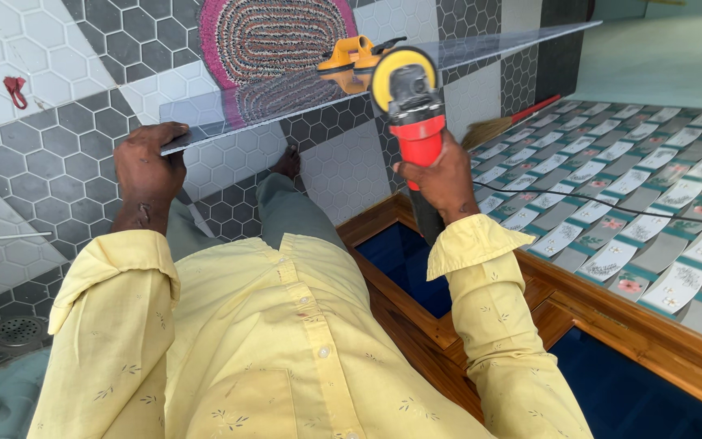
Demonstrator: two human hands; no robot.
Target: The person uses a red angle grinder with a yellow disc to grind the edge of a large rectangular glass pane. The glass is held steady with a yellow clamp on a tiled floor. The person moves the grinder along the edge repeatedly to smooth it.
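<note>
A long, clear glass sheet (286,93) is held edge-on above the hexagon-tiled floor (58,138), reflecting a round woven mat (274,36), with a yellow suction holder (349,55) fixed on its top face. The left hand (149,167) grips its near end. The right hand (440,179) is closed around a red angle grinder (412,102), whose yellow disc guard meets the sheet's edge.

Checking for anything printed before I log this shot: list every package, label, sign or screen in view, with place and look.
No package, label, sign or screen shows.
Angle grinder in the right hand: red and black, yellow guard, no readable label.
Left hand steadies a plain glass sheet.
</note>
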